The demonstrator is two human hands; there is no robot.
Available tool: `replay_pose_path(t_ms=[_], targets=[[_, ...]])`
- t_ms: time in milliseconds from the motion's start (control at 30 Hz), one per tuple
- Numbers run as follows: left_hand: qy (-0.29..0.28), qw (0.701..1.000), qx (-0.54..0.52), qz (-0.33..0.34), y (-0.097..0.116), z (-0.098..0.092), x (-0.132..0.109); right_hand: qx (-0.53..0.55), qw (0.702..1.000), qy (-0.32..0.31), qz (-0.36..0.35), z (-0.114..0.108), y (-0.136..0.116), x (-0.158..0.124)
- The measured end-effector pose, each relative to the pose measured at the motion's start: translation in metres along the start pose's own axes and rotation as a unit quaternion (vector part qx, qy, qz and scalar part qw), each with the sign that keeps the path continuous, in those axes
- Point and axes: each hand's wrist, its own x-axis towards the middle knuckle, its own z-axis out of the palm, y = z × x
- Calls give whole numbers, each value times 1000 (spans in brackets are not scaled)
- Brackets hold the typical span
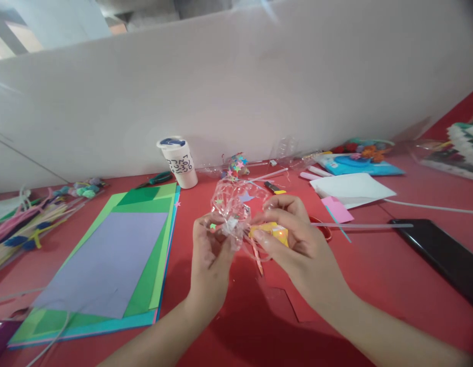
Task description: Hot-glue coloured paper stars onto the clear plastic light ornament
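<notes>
Evidently the clear cellophane bundle point(236, 201), speckled with coloured stars, had already been gathered into a neck, and it was held just above the red table point(374, 275) near the middle of the scene. The neck was pinched between the thumb and fingers of the left hand point(209, 252). A small yellow piece point(278, 234) was gripped in the closed fingertips of the right hand point(299, 242), touching the gathered film; what it was could not be told. No tie or ribbon could be seen round the neck, so the closing was judged not yet done. A stack of coloured paper point(106, 260) lay untouched to the left. Dark marks were printed on the white cup point(180, 163) at the far side, but they could not be read, and no brand or label was legible elsewhere.
</notes>
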Motion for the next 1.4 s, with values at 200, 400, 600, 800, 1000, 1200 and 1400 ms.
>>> replay_pose_path(t_ms=[200,400,600,800,1000,1200,1400], targets=[[-11,999,-51,-13,-2,-1,-2,-70,986,60,-136,-12,-11,-1],[0,997,-59,-52,-4,-4,-5,-106,965,111,-211,-24,-22,-1],[-1,997,-58,-46,-7,-7,-5,-200,949,58,-236,-26,-22,3],[-16,999,-1,-46,-4,-8,-6,-264,923,56,-273,-22,-19,2],[0,999,7,-40,-2,-6,-5,-279,915,57,-285,-22,-20,3],[-10,998,-31,-53,-6,-7,-4,-282,907,60,-308,-26,-21,9],[3,997,-32,-72,-4,-5,-5,-283,904,73,-313,-27,-22,11]])
